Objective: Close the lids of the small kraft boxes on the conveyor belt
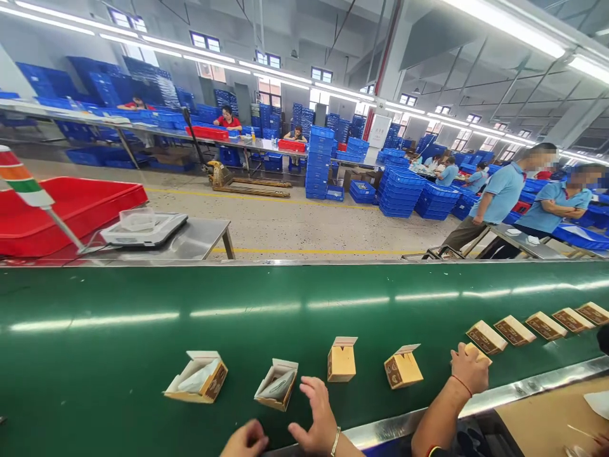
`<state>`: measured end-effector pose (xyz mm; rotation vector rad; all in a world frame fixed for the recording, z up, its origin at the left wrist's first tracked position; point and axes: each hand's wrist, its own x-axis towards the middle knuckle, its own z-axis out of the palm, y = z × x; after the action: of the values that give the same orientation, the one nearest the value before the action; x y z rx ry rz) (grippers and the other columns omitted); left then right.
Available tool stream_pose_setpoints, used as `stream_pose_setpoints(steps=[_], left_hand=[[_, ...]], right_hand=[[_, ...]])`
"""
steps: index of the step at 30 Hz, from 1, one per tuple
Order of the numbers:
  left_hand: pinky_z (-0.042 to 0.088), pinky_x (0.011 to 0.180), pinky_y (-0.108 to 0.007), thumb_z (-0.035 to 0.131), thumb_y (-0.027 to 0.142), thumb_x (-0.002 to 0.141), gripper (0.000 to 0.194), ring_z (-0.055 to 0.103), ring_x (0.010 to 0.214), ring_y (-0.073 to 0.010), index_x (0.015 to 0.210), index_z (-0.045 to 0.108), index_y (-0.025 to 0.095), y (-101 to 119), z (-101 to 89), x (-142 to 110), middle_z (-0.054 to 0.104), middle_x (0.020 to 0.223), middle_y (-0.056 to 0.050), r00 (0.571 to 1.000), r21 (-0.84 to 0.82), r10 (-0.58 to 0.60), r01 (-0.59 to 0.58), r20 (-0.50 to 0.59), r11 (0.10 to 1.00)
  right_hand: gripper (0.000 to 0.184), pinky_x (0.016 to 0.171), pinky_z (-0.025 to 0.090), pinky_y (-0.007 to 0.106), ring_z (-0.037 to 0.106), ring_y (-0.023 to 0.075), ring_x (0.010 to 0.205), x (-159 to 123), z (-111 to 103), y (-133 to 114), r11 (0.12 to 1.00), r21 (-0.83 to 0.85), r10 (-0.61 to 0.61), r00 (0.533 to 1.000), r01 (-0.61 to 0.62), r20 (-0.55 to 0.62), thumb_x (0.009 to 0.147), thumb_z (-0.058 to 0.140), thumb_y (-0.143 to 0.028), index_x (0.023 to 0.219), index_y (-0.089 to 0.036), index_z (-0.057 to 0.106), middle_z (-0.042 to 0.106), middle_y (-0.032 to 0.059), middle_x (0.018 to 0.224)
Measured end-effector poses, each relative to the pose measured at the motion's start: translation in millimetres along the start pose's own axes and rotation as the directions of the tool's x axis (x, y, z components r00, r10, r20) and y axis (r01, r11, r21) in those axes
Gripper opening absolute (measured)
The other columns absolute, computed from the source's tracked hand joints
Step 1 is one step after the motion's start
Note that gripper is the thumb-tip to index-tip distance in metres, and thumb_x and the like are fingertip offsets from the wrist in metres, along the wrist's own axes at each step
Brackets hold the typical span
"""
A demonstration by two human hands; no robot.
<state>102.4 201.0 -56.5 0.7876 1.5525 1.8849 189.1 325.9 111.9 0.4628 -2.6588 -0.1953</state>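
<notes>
My right hand [316, 416], with a bracelet at the wrist, is open with thumb and fingers spread. It hovers just right of a small open carton [277, 385] that has a pale packet inside, and I see nothing in its grasp. My left hand [246, 439] is at the bottom edge, fingers curled in, with no object showing in them. Farther left, another open carton [216, 381] has its flap up and a whitish packet [197, 379] in it. Right of my hands stand two yellowish cartons, one upright [341, 363] and one turned [403, 370], each with a raised flap.
A co-worker's hand [469, 371] with a red string grips a carton at the right. Several closed cartons [514, 331] line the green conveyor belt [118, 355] beyond it. Across the belt are a scale [145, 230], a red tray [102, 190] and a metal rail [380, 436] nearer me.
</notes>
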Motion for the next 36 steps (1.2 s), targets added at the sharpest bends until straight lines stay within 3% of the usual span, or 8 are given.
stream_pose_setpoints(steps=[2, 5, 7, 17, 22, 27, 32, 36], left_hand=[[0.043, 0.095, -0.046, 0.054, 0.043, 0.072, 0.052, 0.058, 0.103, -0.0288, 0.11, 0.059, 0.009, -13.0, -16.3, 5.0, 0.06, 0.117, -0.017, 0.968, 0.088, 0.118, -0.101, -0.222, 0.991], [0.037, 0.106, -0.047, 0.054, 0.043, 0.079, 0.067, 0.045, 0.127, -0.0294, 0.137, 0.043, 0.011, -14.0, -28.8, 25.3, 0.042, 0.141, -0.018, 0.754, 0.38, 0.531, -0.394, -0.387, 0.837], [0.042, 0.102, -0.045, 0.053, 0.04, 0.083, 0.067, 0.045, 0.127, -0.0288, 0.141, 0.038, 0.011, -6.0, -29.4, 40.6, 0.045, 0.138, -0.018, 0.644, 0.521, 0.684, -0.475, -0.343, 0.709], [0.052, 0.09, -0.026, 0.031, 0.017, 0.095, 0.065, 0.056, 0.117, -0.0158, 0.153, 0.002, 0.016, 29.3, 7.5, 55.3, 0.052, 0.133, -0.013, 0.377, 0.74, 0.907, -0.553, -0.185, 0.382], [0.051, 0.087, -0.026, 0.037, 0.016, 0.093, 0.065, 0.05, 0.124, -0.0181, 0.153, 0.011, 0.017, 29.2, 8.8, 50.9, 0.052, 0.132, -0.013, 0.284, 0.779, 0.948, -0.558, -0.144, 0.286], [0.046, 0.084, -0.027, 0.036, 0.009, 0.09, 0.049, 0.046, 0.127, -0.0168, 0.138, 0.046, 0.013, 41.6, 6.5, 52.2, 0.054, 0.128, -0.015, 0.318, 0.844, 0.943, -0.476, -0.097, 0.247], [0.043, 0.085, -0.034, 0.033, 0.017, 0.093, 0.048, 0.044, 0.128, -0.0215, 0.138, 0.048, 0.017, 56.4, 15.8, 58.4, 0.05, 0.134, -0.011, 0.485, 0.799, 0.874, -0.512, -0.035, 0.316], [0.036, 0.089, -0.051, 0.037, 0.029, 0.092, 0.043, 0.044, 0.122, -0.0338, 0.129, 0.058, 0.029, 74.5, 19.1, 61.6, 0.055, 0.13, -0.006, 0.732, 0.561, 0.681, -0.557, -0.017, 0.613]], right_hand=[[0.068, 0.103, 0.038, 0.041, 0.038, 0.0269, 0.13, 8.9, 5.1, 4.5, 1.0, -0.001, 0.019, 0.992, -0.018, 0.122, 0.075, 0.062, -0.04, 0.136, -0.023, 0.039, 0.046, 0.0078, 0.135], [0.07, 0.102, 0.035, 0.051, 0.031, 0.0341, 0.133, 15.7, 15.4, 14.7, 0.988, -0.061, 0.15, 0.963, -0.14, 0.223, 0.073, 0.063, -0.044, 0.137, -0.024, 0.043, 0.042, 0.0074, 0.14], [0.073, 0.104, 0.031, 0.054, 0.03, 0.0348, 0.134, 18.8, 19.3, 19.6, 0.978, -0.084, 0.206, 0.952, -0.192, 0.226, 0.072, 0.063, -0.045, 0.139, -0.024, 0.043, 0.041, 0.0069, 0.142], [0.058, 0.102, 0.028, 0.048, 0.035, 0.0308, 0.128, 27.3, -16.2, 37.3, 0.97, -0.206, 0.159, 0.98, -0.131, 0.123, 0.072, 0.062, -0.046, 0.126, -0.027, 0.055, 0.049, 0.0023, 0.135], [0.07, 0.099, 0.031, 0.043, 0.037, 0.0285, 0.123, 40.2, -33.8, 25.0, 0.955, -0.148, 0.294, 0.881, -0.257, 0.371, 0.068, 0.064, -0.054, 0.132, -0.029, 0.05, 0.04, 0.0025, 0.143], [0.058, 0.091, 0.031, 0.04, 0.04, 0.0241, 0.114, 74.5, -44.4, 13.3, 0.925, -0.237, 0.378, 0.779, -0.297, 0.5, 0.073, 0.06, -0.053, 0.126, -0.031, 0.053, 0.042, 0.0015, 0.141], [0.039, 0.085, 0.032, 0.042, 0.042, 0.0239, 0.101, 80.3, -52.1, 18.8, 0.946, -0.295, 0.304, 0.699, -0.138, 0.647, 0.07, 0.063, -0.052, 0.099, -0.026, 0.065, 0.059, 0.0008, 0.117], [0.032, 0.082, 0.036, 0.038, 0.046, 0.0199, 0.093, 56.8, -47.6, 26.7, 0.982, -0.147, 0.177, 0.871, -0.122, 0.459, 0.08, 0.052, -0.049, 0.092, -0.024, 0.067, 0.064, 0.0023, 0.103]])
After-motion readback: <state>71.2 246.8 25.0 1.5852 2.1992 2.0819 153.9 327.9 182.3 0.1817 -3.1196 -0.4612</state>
